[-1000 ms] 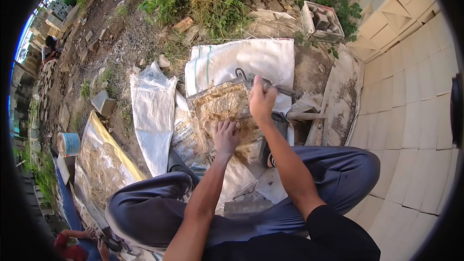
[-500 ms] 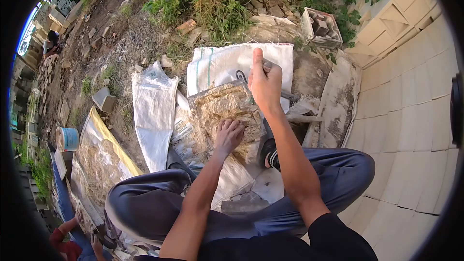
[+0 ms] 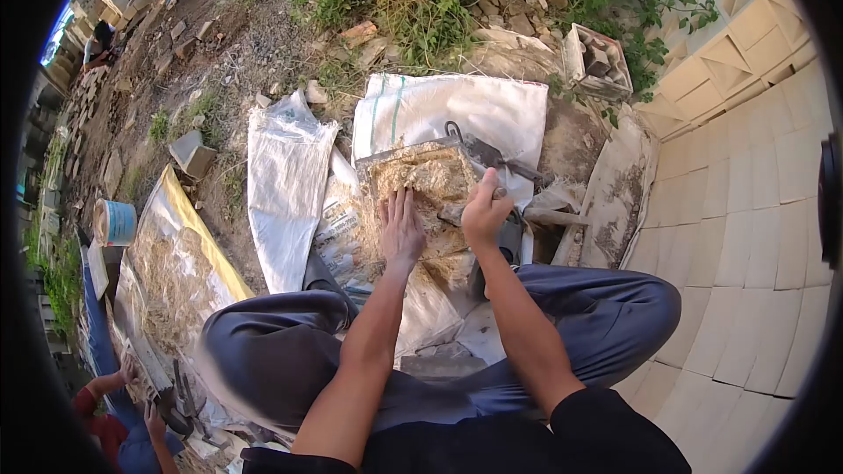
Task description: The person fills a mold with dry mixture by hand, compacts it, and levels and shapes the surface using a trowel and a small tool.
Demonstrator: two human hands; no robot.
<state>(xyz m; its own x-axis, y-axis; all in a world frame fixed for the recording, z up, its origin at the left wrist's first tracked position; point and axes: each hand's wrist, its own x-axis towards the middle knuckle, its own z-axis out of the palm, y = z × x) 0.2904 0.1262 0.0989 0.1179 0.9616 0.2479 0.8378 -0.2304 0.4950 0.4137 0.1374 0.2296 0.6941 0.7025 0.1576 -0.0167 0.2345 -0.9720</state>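
Observation:
In front of me is a square dark-edged mould [image 3: 395, 154] filled with tan, crumbly, straw-like material [image 3: 428, 175]. My left hand [image 3: 403, 233] lies palm down on its left part, fingers stretched out. At the right side my right hand [image 3: 486, 218] is closed round a hand tool [image 3: 452, 213], whose dark grey end rests against the material; I cannot make out its exact kind. Just beyond that hand, a trowel [image 3: 492, 154] with a dark handle lies across the mould's far right corner. My crossed legs flank the mould.
White woven sacks [image 3: 285, 184] lie left of and behind the mould. A crate of stones [image 3: 599, 61] stands at back right, near stacked pale blocks [image 3: 729, 254]. A bucket [image 3: 115, 223] is at left. Another person's hand [image 3: 154, 421] shows lower left; someone else sits far off.
My right hand has come down from above the mould to its right side, bringing the tool onto the material. My left hand has shifted slightly left, its fingers straighter.

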